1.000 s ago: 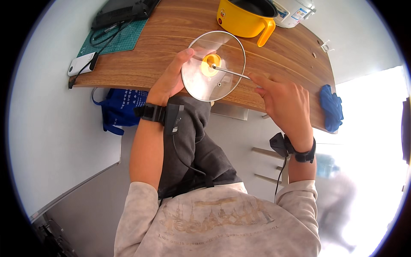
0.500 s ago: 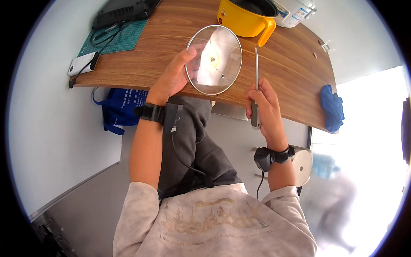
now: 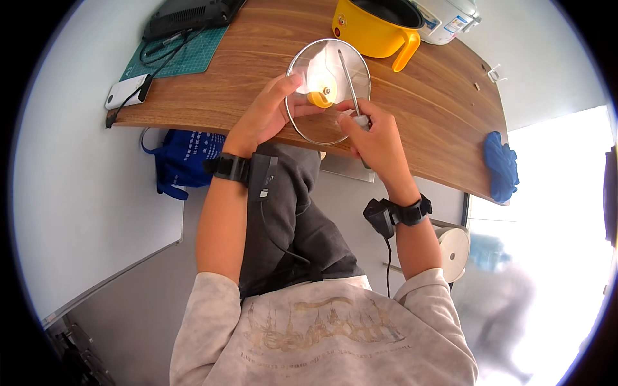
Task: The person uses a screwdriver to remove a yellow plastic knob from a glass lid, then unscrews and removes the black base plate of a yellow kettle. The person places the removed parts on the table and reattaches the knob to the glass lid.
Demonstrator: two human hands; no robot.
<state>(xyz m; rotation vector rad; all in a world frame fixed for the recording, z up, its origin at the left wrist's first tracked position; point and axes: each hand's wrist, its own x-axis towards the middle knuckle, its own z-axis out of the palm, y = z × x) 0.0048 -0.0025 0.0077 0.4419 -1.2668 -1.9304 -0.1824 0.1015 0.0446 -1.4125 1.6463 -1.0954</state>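
Note:
A round glass pot lid (image 3: 317,127) with a metal rim is tilted up over the table's front edge, my left hand (image 3: 269,110) closed on its left side. Through the glass, some left fingers show near the yellow knob (image 3: 317,99) and a small screw at the lid's centre. My right hand (image 3: 380,138) grips a screwdriver (image 3: 349,78) by its grey handle, which the fingers mostly cover. The long metal shaft crosses in front of the lid and points up and away. Its tip is near the lid's upper rim, and I cannot tell whether it touches.
A yellow electric pot (image 3: 370,38) with a handle stands at the back, beside a white appliance (image 3: 444,22). At far left are a green cutting mat (image 3: 193,58), a black device (image 3: 187,19) with cables and a white power bank (image 3: 127,91). Blue cloth (image 3: 501,167) hangs at the right edge.
My right hand has moved left with the screwdriver, bringing the shaft from beside the lid to across it. The lid has shifted slightly right, and the yellow knob now shows through it.

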